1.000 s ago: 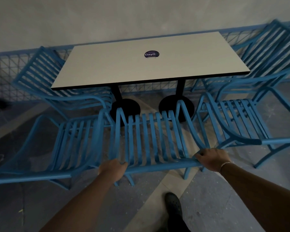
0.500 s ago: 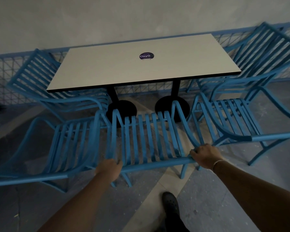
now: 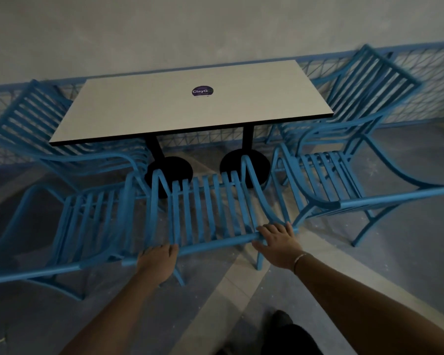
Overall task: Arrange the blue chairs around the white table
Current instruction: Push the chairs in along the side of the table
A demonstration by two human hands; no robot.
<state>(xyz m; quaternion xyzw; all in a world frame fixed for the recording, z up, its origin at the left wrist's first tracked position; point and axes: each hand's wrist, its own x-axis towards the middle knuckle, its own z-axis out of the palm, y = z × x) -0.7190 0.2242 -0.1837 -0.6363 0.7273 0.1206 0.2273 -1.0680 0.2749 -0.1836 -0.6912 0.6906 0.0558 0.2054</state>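
Note:
The white table (image 3: 190, 111) stands on two black pedestal bases (image 3: 168, 172) against the wall. Several blue slatted chairs surround it. The middle blue chair (image 3: 203, 208) faces the table's near long side, its seat front close to the bases. My left hand (image 3: 157, 260) grips the left end of its top back rail. On the right end of that rail rests my right hand (image 3: 277, 239), fingers stretched over it. A second chair (image 3: 87, 221) stands tight against the middle one on the left, and a third (image 3: 326, 175) is on the right.
Two more blue chairs stand at the table's short ends, one at far left (image 3: 36, 124) and one at far right (image 3: 369, 80). A blue mesh fence (image 3: 433, 80) runs along the wall. My dark shoe (image 3: 280, 319) is on the grey floor behind the chair.
The middle chair has moved forward toward the table with both hands on its back rail. My right hand's fingers have straightened from a fist-like grip.

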